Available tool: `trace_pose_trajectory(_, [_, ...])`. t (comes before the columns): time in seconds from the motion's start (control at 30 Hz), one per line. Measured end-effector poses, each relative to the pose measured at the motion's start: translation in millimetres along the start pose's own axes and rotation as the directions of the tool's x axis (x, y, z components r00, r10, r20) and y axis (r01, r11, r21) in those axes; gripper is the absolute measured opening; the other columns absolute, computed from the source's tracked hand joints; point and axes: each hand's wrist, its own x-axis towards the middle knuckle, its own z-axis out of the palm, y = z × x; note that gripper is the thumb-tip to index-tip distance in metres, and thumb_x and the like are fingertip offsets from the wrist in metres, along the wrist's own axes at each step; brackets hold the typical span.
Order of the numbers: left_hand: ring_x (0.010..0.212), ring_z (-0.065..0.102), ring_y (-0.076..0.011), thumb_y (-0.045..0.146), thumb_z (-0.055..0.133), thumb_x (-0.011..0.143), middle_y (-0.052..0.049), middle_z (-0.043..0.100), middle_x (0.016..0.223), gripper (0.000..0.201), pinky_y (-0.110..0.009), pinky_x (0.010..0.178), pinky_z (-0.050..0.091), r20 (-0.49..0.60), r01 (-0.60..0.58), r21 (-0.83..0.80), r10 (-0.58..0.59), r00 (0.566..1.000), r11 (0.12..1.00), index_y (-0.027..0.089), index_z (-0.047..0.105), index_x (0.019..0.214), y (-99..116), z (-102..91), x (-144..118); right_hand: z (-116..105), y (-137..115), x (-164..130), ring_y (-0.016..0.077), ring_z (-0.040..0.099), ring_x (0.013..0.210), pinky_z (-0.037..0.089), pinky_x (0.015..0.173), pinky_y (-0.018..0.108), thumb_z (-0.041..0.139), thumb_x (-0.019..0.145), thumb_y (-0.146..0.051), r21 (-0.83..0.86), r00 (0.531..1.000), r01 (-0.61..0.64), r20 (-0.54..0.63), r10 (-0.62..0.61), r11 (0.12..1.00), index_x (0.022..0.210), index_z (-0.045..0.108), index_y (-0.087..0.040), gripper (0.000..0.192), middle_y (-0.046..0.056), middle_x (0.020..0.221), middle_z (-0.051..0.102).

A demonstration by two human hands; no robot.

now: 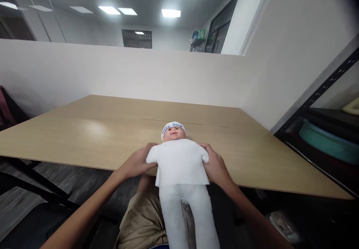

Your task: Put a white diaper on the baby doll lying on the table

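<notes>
Doll (181,166) grasped by both sleeves (153,154) at the near edge of the wooden table (95,140)

Front turned toward the view, head (175,133) in a blue-lettered white cap (174,124) on the table side, legs (171,215) hanging past the near edge, beside and partly in front of the tan shorts (141,222). Impossible to tell whether resting on the tabletop or held just above.

Left hand (138,161) closed around one sleeve, thumb low at the front, fingers over the top and behind. Right hand (217,165) closed likewise around the opposite sleeve, part of the grasp hidden by the white cloth. Neither hand free.

For a good hold, by judgement: match the pressure on both sides and set the hands level, so as not to tilt the shoulders. Grip well in toward the body rather than by loose cloth alone, probably prone to slipping. Move slowly, allowing for the legs, likely to swing. Watch the head too, untouched by either hand. Straighten the shirt hem (182,184) only with one hand firm at a shoulder.
</notes>
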Motion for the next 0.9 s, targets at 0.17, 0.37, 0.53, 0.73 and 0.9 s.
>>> trace_pose_trajectory(0.17, [0.114, 0.072, -0.0341, 0.044, 0.070, 0.086, -0.013, 0.075, 0.134, 0.068, -0.040, 0.094, 0.054, 0.071, 0.012, 0.042, -0.015, 0.997, 0.999, 0.021, 0.054, 0.148, -12, -0.1, 23, -29, 31, 14, 0.0270, 0.072, 0.109, 0.051, 0.089, 0.035, 0.056, 0.097, -0.029, -0.302, 0.943, 0.274, 0.269, -0.194, 0.913, 0.121, 0.070, -0.023, 0.028, 0.010, 0.120, 0.077])
trace_pose_trajectory(0.37, [0.113, 0.072, -0.0340, 0.038, 0.071, 0.083, -0.012, 0.076, 0.132, 0.070, -0.038, 0.091, 0.053, 0.071, 0.044, 0.120, -0.053, 0.996, 0.992, 0.022, 0.053, 0.149, -20, 4.2, 23, -27, 64, 9, 0.0279, 0.071, 0.103, 0.053, 0.084, 0.037, 0.057, 0.099, -0.037, -0.319, 0.956, 0.205, 0.266, -0.120, 0.925, 0.112, 0.070, -0.022, 0.024, 0.010, 0.113, 0.075])
trace_pose_trajectory(0.53, [0.110, 0.071, -0.0306, 0.035, 0.068, 0.087, -0.009, 0.076, 0.125, 0.052, -0.035, 0.088, 0.051, 0.057, 0.017, 0.224, -0.030, 0.998, 0.974, 0.023, 0.059, 0.137, -48, -2.9, 5, -29, 89, -4, 0.0300, 0.072, 0.105, 0.055, 0.087, 0.040, 0.060, 0.100, -0.055, -0.208, 0.967, 0.102, 0.250, -0.048, 0.973, 0.118, 0.071, -0.026, 0.036, 0.009, 0.117, 0.077])
trace_pose_trajectory(0.73, [0.111, 0.068, -0.0283, 0.039, 0.064, 0.097, -0.007, 0.074, 0.124, 0.035, -0.036, 0.095, 0.049, 0.097, 0.004, 0.256, -0.029, 0.995, 0.967, 0.023, 0.063, 0.128, -84, -12.4, 19, -20, 106, 15, 0.0292, 0.074, 0.100, 0.056, 0.083, 0.038, 0.056, 0.102, -0.056, -0.121, 0.957, 0.046, 0.291, -0.009, 0.992, 0.115, 0.071, -0.026, 0.036, 0.010, 0.113, 0.079])
trace_pose_trajectory(0.9, [0.105, 0.069, -0.0294, 0.050, 0.066, 0.095, -0.008, 0.075, 0.114, 0.038, -0.037, 0.091, 0.050, 0.062, -0.019, 0.244, 0.004, 0.998, 0.970, 0.022, 0.064, 0.121, -121, -17.5, 71, 0, 123, 72, 0.0289, 0.073, 0.088, 0.052, 0.074, 0.036, 0.055, 0.098, -0.055, -0.215, 0.965, 0.088, 0.260, -0.030, 0.973, 0.103, 0.067, -0.025, 0.032, 0.008, 0.100, 0.079])
